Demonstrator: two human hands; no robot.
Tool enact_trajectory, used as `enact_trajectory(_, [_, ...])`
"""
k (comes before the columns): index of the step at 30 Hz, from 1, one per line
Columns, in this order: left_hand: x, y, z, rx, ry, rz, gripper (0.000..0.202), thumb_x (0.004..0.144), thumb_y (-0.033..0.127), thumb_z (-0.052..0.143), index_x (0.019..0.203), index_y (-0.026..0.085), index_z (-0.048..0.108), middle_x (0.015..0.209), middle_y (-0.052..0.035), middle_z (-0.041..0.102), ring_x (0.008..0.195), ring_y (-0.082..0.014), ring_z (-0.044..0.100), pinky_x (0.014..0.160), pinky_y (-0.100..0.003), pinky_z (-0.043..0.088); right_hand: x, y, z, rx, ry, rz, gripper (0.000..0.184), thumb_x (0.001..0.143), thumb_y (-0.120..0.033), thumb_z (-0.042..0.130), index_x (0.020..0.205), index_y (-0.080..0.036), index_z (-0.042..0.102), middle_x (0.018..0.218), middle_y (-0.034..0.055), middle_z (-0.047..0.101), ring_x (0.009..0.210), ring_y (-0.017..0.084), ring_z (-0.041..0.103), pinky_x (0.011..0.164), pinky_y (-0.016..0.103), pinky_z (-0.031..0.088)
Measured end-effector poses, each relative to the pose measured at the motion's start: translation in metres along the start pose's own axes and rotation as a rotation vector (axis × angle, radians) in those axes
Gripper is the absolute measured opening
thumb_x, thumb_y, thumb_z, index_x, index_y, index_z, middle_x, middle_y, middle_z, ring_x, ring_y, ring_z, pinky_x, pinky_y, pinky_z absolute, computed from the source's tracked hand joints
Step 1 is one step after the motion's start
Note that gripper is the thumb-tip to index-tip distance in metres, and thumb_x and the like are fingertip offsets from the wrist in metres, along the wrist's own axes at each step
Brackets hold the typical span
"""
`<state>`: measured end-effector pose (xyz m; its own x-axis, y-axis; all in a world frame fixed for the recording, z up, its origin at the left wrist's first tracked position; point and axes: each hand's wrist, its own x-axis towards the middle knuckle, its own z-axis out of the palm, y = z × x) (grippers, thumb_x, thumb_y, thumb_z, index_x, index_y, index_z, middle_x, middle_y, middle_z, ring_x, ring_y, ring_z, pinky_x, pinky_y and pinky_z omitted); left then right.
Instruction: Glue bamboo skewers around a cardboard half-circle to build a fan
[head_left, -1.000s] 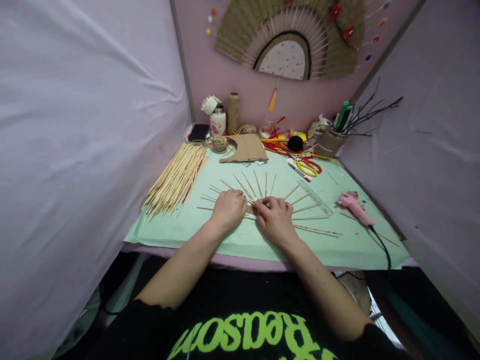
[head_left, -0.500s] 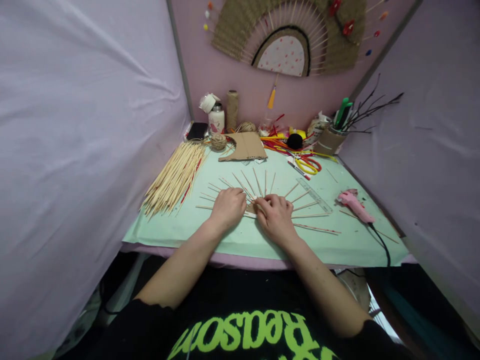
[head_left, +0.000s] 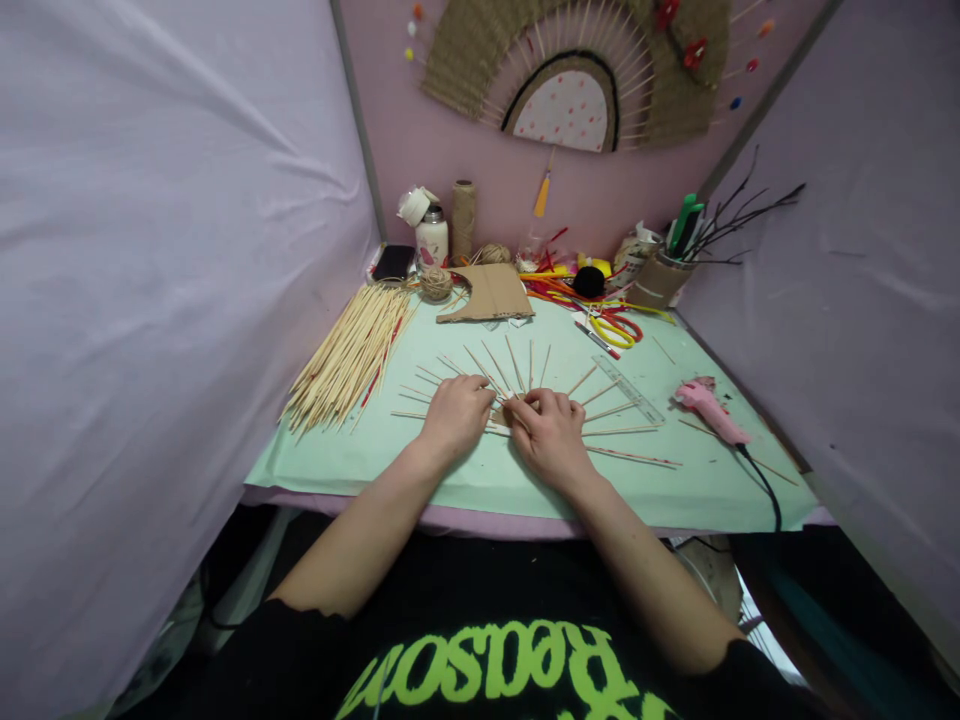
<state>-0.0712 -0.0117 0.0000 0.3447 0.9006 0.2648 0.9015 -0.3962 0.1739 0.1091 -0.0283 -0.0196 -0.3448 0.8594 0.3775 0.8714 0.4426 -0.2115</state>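
Thin wooden sticks (head_left: 532, 362) radiate in a fan shape from a small piece of brown cardboard (head_left: 503, 416) at the middle of the table. My left hand (head_left: 459, 412) lies over the left part of this fan, fingers curled and tips at the inner stick ends. Over the right part rests my right hand (head_left: 551, 432), its thumb and forefinger closed together at the cardboard. Both hands hold the stick fan down, and they cover much of its centre. Whatever small piece may lie under the fingertips is hidden.
A heap of loose sticks (head_left: 349, 360) lies left. Cut cardboard (head_left: 495, 293), twine balls (head_left: 436, 285), and scissors (head_left: 613, 328) are at the back. To the right are a clear ruler (head_left: 631, 390) and a corded pink glue gun (head_left: 711, 410). A finished fan (head_left: 465, 65) hangs on the wall.
My right thumb and forefinger have shifted very slightly left at the cardboard. My left hand and the sticks look the same.
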Motion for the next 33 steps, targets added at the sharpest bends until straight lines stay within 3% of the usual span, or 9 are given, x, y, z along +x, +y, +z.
enact_trajectory(17, [0.0019,-0.0022,0.0002,-0.021,-0.024,0.036,0.029,0.092,0.014,0.048,0.092,0.020,0.077,0.098,-0.0073,0.072,0.094,-0.0206,0.066,0.087,-0.034,0.048,-0.0001,0.0010,0.0012,0.011,-0.002,-0.003,0.028,0.093,-0.028,0.052,0.114,-0.032,0.070,0.113,0.0072,0.059,0.104,0.025,0.043,0.091,0.042,0.024])
enact_trajectory(33, [0.0016,-0.0014,-0.0005,-0.021,-0.033,0.027,0.029,0.092,0.015,0.048,0.092,0.019,0.077,0.096,-0.0075,0.072,0.092,-0.0204,0.066,0.088,-0.033,0.048,0.0006,0.0016,0.0004,-0.005,-0.015,-0.020,0.027,0.093,-0.027,0.053,0.113,-0.032,0.070,0.113,0.0074,0.060,0.106,0.025,0.043,0.091,0.041,0.025])
